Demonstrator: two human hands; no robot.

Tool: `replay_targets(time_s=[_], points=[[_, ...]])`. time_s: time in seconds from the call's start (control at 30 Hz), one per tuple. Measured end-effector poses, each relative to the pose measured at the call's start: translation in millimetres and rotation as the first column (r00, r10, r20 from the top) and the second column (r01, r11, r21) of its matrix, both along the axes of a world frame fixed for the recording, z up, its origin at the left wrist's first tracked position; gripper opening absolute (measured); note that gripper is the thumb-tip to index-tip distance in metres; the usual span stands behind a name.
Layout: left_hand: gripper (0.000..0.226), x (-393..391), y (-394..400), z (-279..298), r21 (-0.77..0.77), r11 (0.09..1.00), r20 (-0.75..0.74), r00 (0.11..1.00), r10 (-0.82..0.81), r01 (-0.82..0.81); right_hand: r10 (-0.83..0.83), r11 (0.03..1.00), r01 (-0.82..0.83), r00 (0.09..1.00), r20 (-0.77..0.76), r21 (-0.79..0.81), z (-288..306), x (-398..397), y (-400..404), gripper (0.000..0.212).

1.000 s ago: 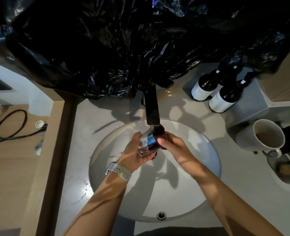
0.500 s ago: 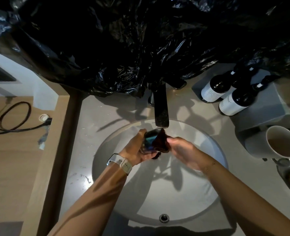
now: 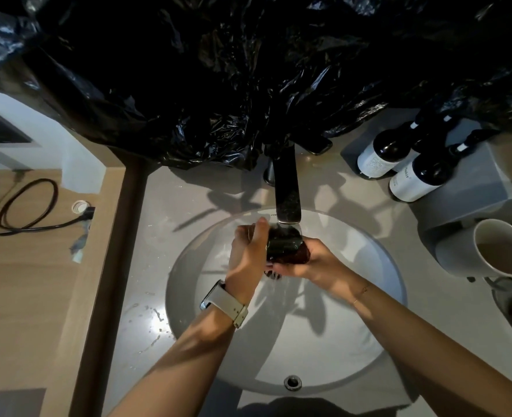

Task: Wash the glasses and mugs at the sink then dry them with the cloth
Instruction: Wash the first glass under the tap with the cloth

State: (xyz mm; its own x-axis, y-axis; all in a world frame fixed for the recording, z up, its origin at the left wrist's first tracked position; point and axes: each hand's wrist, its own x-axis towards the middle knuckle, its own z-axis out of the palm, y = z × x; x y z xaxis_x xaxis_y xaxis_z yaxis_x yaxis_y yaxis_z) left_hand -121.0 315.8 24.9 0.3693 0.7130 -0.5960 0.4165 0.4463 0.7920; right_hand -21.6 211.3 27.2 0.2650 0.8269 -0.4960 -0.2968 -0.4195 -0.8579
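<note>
The left hand (image 3: 247, 254) curls round one end of the glass (image 3: 286, 246), thumb over the top; the right hand (image 3: 312, 261) cups it from beneath, fingers wrapped under; the glass lies between the two hands, its long axis apparently running left to right, directly below the tap (image 3: 288, 200) with water spilling into the sink (image 3: 378, 296); a mug (image 3: 486, 251) waits on the desk (image 3: 170, 206), nearer the right hand, probably next.

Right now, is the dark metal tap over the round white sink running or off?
Running. Water streams from the tap onto the dark glass and falls below it into the sink.
</note>
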Motion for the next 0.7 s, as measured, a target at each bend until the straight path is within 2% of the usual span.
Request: replay_targets(time_s=[0.07, 0.13, 0.2, 0.27, 0.3, 0.33, 0.4, 0.43, 0.47, 0.5, 0.53, 0.6, 0.67, 0.7], points=[[0.031, -3.3, -8.3, 5.2, 0.054, 0.998, 0.090, 0.996, 0.016, -0.021, -0.019, 0.999, 0.020, 1.000, -0.021, 0.032, 5.7, 2.7, -1.0, 0.041], [0.036, -7.4, -18.7, 0.6, 0.190, 0.982, 0.150, 0.988, -0.022, -0.007, -0.090, 0.992, 0.099, 0.990, -0.111, 0.075, 15.2, 6.1, -1.2, 0.028], [0.034, -11.8, -22.5, -2.7, 0.380, 0.923, 0.116, 0.987, -0.107, 0.055, -0.155, 0.982, 0.176, 0.955, -0.251, 0.063, 16.3, 6.3, -1.3, 0.023], [0.031, -13.5, -20.5, -4.4, 0.462, 0.882, 0.104, 0.982, -0.160, 0.095, -0.172, 0.980, 0.196, 0.935, -0.310, 0.047, 12.4, 5.0, -1.2, 0.024], [0.029, -13.6, -18.4, -5.7, 0.425, 0.900, 0.127, 0.977, -0.170, 0.101, -0.194, 0.977, 0.212, 0.940, -0.280, 0.037, 9.8, 2.8, -0.5, 0.026], [0.030, -12.7, -15.6, -9.3, 0.317, 0.940, 0.148, 0.972, -0.182, 0.128, -0.222, 0.972, 0.233, 0.952, -0.209, 0.030, 4.3, 1.4, -0.6, 0.027], [0.045, -9.6, -7.0, -10.4, -0.039, 0.972, 0.127, 0.966, -0.225, 0.231, -0.263, 0.964, 0.264, 0.963, -0.055, 0.011, -3.5, -2.3, -3.4, 0.030], [0.057, -9.4, -3.8, -10.9, -0.249, 0.939, 0.117, 0.970, -0.213, 0.236, -0.249, 0.968, 0.249, 0.968, -0.008, 0.013, -6.0, -4.5, -4.3, 0.032], [0.067, -8.6, -1.8, -11.3, -0.386, 0.899, 0.112, 0.978, -0.176, 0.206, -0.220, 0.975, 0.220, 0.975, 0.026, 0.021, -7.7, -7.1, -4.5, 0.033], [0.069, -7.3, 0.3, -14.1, -0.437, 0.886, 0.104, 0.988, -0.118, 0.152, -0.187, 0.982, 0.186, 0.981, 0.049, 0.023, -7.3, -9.5, -3.3, 0.033], [0.064, -6.2, 1.4, -13.7, -0.398, 0.910, 0.090, 0.992, -0.089, 0.118, -0.170, 0.985, 0.169, 0.984, 0.060, 0.018, -7.4, -11.0, -1.9, 0.032], [0.047, -10.3, -2.1, -16.1, -0.106, 0.981, 0.080, 0.985, -0.153, 0.161, -0.209, 0.978, 0.209, 0.978, -0.005, -0.025, -9.1, -9.7, 1.6, 0.025], [0.033, -15.6, -6.5, -16.4, 0.255, 0.942, 0.101, 0.963, -0.249, 0.217, -0.337, 0.942, 0.319, 0.892, -0.302, -0.108, -8.6, -7.4, 4.9, 0.019], [0.029, -18.0, -6.5, -18.9, 0.358, 0.902, 0.096, 0.952, -0.291, 0.239, -0.382, 0.923, 0.357, 0.821, -0.424, -0.140, -9.2, -6.3, 6.2, 0.019]])
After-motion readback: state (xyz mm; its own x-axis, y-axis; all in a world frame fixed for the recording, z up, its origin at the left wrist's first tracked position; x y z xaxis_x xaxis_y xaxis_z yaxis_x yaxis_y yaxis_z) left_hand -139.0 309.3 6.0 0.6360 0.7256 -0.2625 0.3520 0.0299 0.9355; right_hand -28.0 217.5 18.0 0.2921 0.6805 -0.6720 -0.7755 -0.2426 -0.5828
